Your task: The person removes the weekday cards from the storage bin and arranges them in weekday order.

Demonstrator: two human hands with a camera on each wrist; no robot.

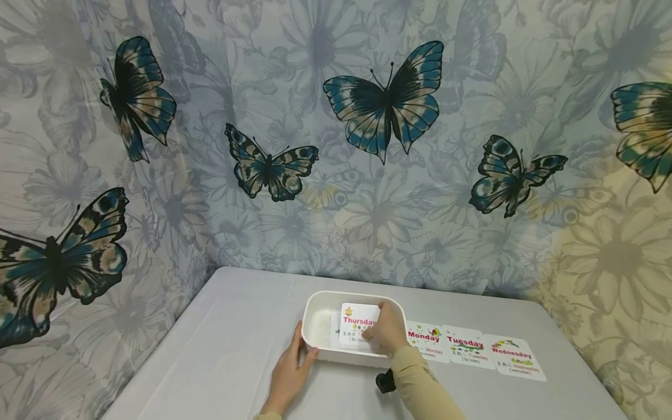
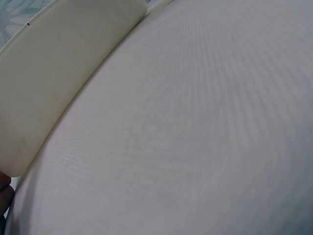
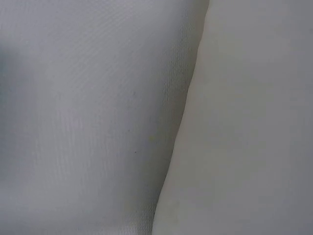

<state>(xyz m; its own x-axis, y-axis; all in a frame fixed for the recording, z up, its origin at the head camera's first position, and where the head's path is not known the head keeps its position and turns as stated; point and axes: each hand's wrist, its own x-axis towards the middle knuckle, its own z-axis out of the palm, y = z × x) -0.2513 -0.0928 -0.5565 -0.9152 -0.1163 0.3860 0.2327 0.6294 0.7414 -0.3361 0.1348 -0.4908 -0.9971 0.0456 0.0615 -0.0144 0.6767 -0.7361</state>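
Note:
A white rectangular plastic tub (image 1: pixel 317 303) with rounded corners sits on the table in the head view. My left hand (image 1: pixel 287 373) grips its near left corner, fingers along the left side and thumb on the front wall. Inside the tub, my right hand (image 1: pixel 391 328) pinches the right side of a white card printed "Thursday" (image 1: pixel 357 318). Another card (image 1: pixel 334 332) shows partly beneath it. The left wrist view shows the tub's outer wall (image 2: pixel 63 68) and a bit of fingers at the lower left edge. In the right wrist view, the right hand is not visible.
To the right of the tub lie weekday cards in a row: Monday (image 1: pixel 427 347), Tuesday (image 1: pixel 467 343) and Wednesday (image 1: pixel 514 353). A white cloth covers the table (image 1: pixel 210 350). Behind it hangs a butterfly-patterned curtain (image 1: pixel 378 227). A black wrist device (image 1: pixel 385 381) is below my right forearm.

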